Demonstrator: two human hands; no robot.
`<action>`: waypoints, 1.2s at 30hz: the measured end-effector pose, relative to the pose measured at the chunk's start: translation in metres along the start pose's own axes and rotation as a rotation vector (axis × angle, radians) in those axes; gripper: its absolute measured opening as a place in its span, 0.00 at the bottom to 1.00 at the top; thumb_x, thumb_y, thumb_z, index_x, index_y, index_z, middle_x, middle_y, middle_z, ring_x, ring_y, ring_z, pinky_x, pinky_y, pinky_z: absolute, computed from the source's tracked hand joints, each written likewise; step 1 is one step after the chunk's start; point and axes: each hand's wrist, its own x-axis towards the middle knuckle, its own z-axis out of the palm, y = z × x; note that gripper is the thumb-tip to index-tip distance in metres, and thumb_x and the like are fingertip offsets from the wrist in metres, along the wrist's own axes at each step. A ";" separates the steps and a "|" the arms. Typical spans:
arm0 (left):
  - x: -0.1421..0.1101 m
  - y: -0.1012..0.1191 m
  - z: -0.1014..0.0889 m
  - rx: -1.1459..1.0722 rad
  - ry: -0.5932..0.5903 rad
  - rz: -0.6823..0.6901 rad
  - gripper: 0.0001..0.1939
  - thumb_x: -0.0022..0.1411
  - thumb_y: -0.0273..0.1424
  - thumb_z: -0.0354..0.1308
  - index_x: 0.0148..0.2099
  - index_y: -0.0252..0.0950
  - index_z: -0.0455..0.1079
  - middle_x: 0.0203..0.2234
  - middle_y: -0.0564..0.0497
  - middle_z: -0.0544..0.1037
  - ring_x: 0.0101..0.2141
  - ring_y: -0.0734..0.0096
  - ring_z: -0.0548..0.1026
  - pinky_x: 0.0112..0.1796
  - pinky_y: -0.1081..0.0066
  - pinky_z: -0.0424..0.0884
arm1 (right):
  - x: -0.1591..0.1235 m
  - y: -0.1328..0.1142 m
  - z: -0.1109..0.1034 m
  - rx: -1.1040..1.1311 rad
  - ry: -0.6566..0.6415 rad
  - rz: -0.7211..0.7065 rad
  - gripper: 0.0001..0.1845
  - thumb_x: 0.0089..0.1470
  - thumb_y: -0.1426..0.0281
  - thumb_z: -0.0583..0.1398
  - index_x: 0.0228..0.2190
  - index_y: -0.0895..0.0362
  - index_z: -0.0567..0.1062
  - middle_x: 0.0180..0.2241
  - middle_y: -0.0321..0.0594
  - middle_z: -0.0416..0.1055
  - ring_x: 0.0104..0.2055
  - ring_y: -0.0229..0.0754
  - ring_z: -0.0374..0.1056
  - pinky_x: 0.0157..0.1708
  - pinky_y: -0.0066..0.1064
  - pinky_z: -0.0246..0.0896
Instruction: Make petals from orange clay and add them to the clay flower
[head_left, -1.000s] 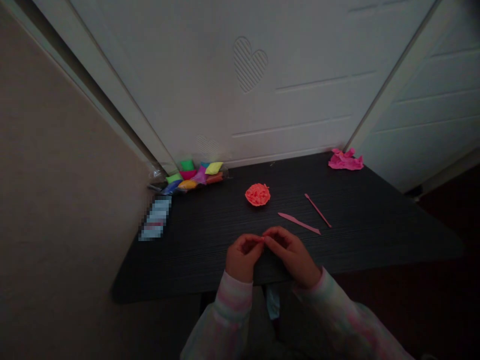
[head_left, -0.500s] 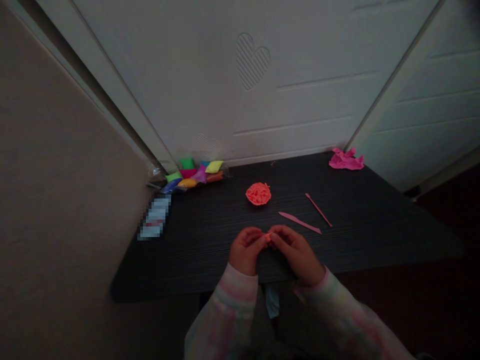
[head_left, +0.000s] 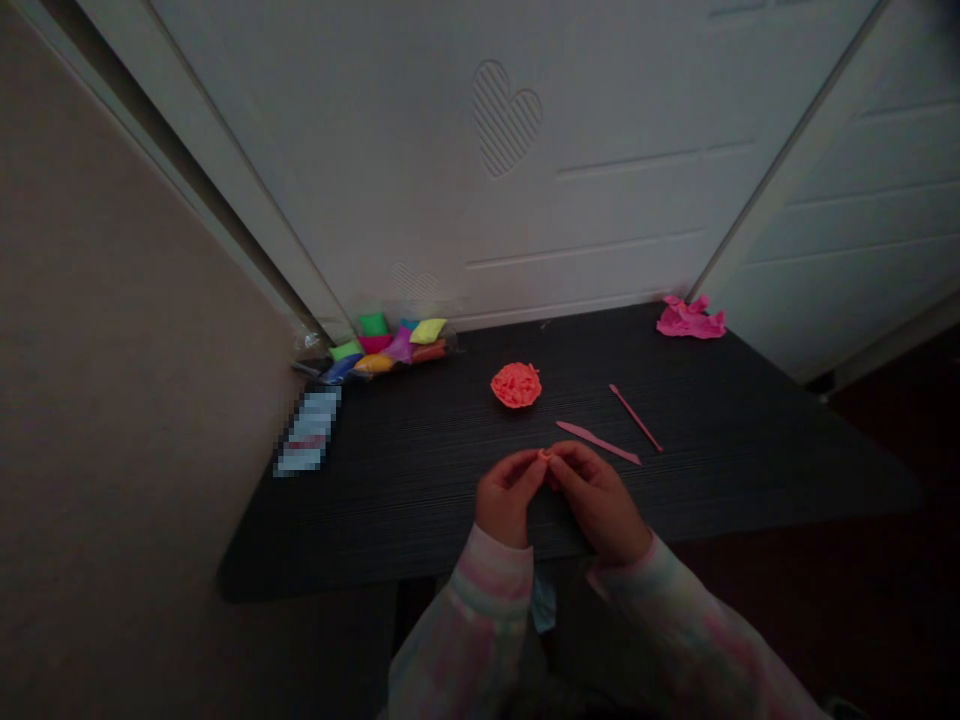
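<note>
My left hand [head_left: 504, 497] and my right hand [head_left: 598, 498] meet just above the near part of a dark table [head_left: 750, 450]. Their fingertips pinch a small orange-pink bit of clay [head_left: 544, 457] between them; both hands are closed. Beyond them lies a round orange clay lump [head_left: 516, 385] with a ridged surface. Two thin pink modelling tools lie to the right of it: a flat blade [head_left: 598, 443] and a slim stick [head_left: 635, 418].
Several bright packets of clay in many colours [head_left: 386, 352] are piled at the table's back left corner. A crumpled pink wrapper [head_left: 691, 318] lies at the back right. A blurred card [head_left: 306, 432] sits near the left edge. White panelled doors [head_left: 507, 120] stand behind the table.
Both hands have shifted slightly to the right and away from me, still joined at the fingertips on the small clay bit. Nothing on the table has moved.
</note>
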 end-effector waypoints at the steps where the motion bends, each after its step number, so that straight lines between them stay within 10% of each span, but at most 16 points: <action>1: 0.000 0.000 0.000 0.006 -0.009 0.000 0.12 0.37 0.31 0.66 0.28 0.32 0.74 0.24 0.50 0.77 0.26 0.73 0.73 0.32 0.71 0.68 | 0.000 0.000 0.000 -0.003 0.007 -0.001 0.10 0.44 0.63 0.61 0.27 0.56 0.69 0.24 0.33 0.65 0.26 0.34 0.59 0.28 0.27 0.56; 36: -0.009 0.013 0.009 0.069 0.075 0.026 0.08 0.38 0.29 0.64 0.21 0.31 0.69 0.15 0.53 0.72 0.18 0.78 0.68 0.23 0.76 0.65 | -0.003 -0.011 0.006 0.019 0.070 0.081 0.10 0.39 0.66 0.64 0.25 0.57 0.71 0.23 0.32 0.68 0.26 0.34 0.64 0.28 0.24 0.59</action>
